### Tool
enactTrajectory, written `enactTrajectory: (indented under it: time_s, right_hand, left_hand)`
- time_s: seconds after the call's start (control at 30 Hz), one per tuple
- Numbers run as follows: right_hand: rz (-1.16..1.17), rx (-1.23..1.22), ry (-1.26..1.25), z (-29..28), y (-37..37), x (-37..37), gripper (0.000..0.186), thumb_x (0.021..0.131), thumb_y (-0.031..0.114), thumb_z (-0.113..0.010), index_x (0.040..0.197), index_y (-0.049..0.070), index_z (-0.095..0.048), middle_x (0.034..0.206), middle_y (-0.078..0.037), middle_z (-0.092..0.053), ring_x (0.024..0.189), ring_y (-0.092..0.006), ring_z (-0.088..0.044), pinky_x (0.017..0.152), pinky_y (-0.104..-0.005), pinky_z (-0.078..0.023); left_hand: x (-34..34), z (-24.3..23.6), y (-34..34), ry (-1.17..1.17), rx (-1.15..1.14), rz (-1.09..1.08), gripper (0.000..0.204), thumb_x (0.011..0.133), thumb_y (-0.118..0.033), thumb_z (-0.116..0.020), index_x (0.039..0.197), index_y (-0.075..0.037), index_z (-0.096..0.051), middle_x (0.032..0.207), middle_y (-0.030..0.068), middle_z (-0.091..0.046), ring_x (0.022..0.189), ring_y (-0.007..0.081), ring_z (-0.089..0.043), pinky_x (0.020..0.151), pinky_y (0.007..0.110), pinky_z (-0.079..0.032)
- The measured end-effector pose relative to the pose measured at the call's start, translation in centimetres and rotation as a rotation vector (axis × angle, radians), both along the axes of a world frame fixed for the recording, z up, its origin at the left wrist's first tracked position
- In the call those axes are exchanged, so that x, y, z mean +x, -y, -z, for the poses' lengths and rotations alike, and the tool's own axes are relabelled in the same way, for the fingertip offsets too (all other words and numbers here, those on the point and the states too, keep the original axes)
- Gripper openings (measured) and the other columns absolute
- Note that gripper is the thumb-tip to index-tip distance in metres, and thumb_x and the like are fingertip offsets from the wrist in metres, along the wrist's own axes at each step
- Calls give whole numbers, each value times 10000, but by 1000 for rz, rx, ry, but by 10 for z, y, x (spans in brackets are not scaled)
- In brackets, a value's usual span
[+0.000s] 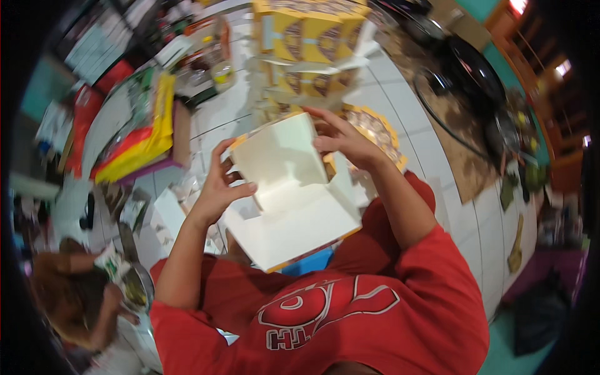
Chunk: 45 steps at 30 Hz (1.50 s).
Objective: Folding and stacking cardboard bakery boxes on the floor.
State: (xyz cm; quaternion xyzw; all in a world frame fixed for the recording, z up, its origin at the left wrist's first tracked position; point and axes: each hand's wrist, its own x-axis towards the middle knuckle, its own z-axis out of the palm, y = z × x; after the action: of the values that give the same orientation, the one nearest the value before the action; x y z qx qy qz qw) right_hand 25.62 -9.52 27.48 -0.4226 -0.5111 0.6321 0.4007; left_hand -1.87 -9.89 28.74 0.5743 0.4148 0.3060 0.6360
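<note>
Between my two hands is a cardboard box (281,169), white inside and yellow outside, with its wide lid flap hanging open toward me. My left hand (224,184) grips the box's left side wall, thumb on the inner side and fingers behind. At the far right corner, my right hand (344,139) pinches the wall, its thumb near the edge and its index finger stretched along the top. The inside of the box shows bare white card. Part of its outer side and the fingertips behind the walls are hidden.
Stacked yellow patterned boxes (312,37) stand just beyond my hands, and a flat yellow patterned piece (375,128) lies right of them. Colourful plastic packs (140,125) sit at left, white card pieces (178,215) nearer. A black pan (472,72) is far right. Another person (78,290) works at lower left.
</note>
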Motion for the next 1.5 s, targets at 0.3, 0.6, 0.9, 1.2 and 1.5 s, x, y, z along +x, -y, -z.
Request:
enactTrajectory:
  time_s: [0.3, 0.6, 0.9, 1.2, 1.5]
  right_hand:
    - [-198, 113, 293, -6, 21, 31, 500, 727, 216, -656, 1189, 102, -505, 958, -58, -556, 854, -136, -517, 742, -254, -437]
    - [238, 47, 760, 36, 70, 119, 441, 666, 224, -706, 1059, 74, -573, 846, -90, -586, 772, -158, -552, 681, -279, -447]
    - [200, -86, 600, 74, 80, 90, 416, 653, 130, -685, 1026, 2, -554, 869, -63, -596, 792, -130, -559, 671, -271, -459]
    - [-211, 157, 802, 94, 14, -16, 429, 680, 196, -704, 1031, -2, -560, 904, -111, -589, 762, -167, -554, 667, -281, -446]
    - [-492, 14, 833, 184, -21, -55, 392, 671, 153, -710, 990, 0, -542, 856, -121, -614, 805, -174, -585, 686, -316, -457]
  left_hand:
    - [26, 14, 6, -50, -55, 118, 885, 611, -58, -709, 1317, -171, -189, 1274, 128, -337, 1142, 269, -386, 868, 361, -422]
    - [59, 49, -15, -245, 43, 268, 828, 732, -209, -672, 1360, -166, -134, 1301, 179, -322, 1113, 334, -409, 878, 410, -397]
    - [72, 87, -3, -90, 669, 485, 745, 731, -334, -659, 1283, 9, -294, 1258, 208, -385, 1158, 286, -388, 952, 375, -328]
    - [47, 65, 7, -1051, 454, 558, 452, 707, -319, -620, 1119, -161, -521, 938, 94, -606, 914, 291, -574, 703, 449, -464]
    - [40, 89, 0, -1159, 406, 486, 256, 673, -177, -627, 925, -137, -645, 920, 52, -625, 876, 234, -589, 675, 488, -445]
